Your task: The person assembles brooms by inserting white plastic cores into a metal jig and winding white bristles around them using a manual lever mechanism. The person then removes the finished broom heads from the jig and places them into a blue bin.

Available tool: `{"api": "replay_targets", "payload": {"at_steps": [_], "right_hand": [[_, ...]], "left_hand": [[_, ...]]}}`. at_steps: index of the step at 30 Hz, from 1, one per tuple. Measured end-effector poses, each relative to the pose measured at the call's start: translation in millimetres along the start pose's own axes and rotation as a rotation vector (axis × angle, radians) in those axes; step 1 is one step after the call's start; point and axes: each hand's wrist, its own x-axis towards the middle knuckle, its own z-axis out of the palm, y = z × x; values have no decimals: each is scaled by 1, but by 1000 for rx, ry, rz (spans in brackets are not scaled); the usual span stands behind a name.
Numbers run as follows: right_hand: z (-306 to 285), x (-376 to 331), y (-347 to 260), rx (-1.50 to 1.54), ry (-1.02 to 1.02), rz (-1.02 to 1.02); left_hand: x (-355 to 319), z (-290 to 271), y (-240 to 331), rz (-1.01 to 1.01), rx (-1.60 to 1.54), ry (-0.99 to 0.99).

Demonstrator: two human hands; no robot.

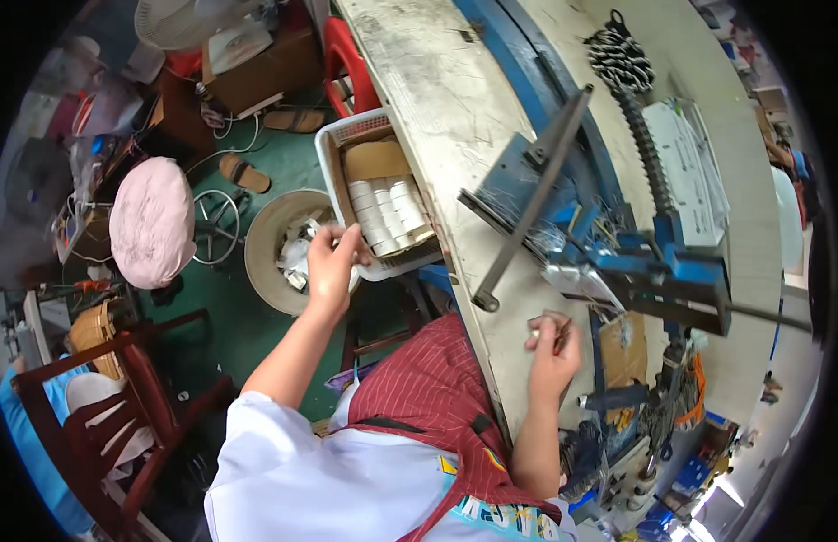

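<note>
My left hand is raised beside the near corner of a light plastic crate. Its fingers are loosely bent and apart, with nothing visible in them. Inside the crate, white rolls stand in rows in a cardboard lining, next to a brown cardboard piece. My right hand is closed above the worktable; a small pale bit shows at its fingertips, too small to name. Just beyond that hand is the lower end of a long metal lever, part of a blue metal hand press.
A round bin with white scraps stands left of the crate. Farther left are a pink-covered stool and a wooden chair. A red plastic chair touches the table's far left side. A white box lies behind the press.
</note>
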Motion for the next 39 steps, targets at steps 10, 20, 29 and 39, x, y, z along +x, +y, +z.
{"api": "replay_targets", "payload": {"at_steps": [10, 20, 29, 39], "right_hand": [[11, 5, 7, -431, -61, -228], [9, 5, 12, -428, -58, -230], [10, 7, 10, -401, -60, -189], [6, 0, -3, -100, -149, -92]], "left_hand": [[140, 92, -120, 345, 1128, -373], [172, 108, -199, 786, 1738, -691], [118, 40, -54, 388, 967, -825], [-49, -31, 46, -363, -282, -747]]}}
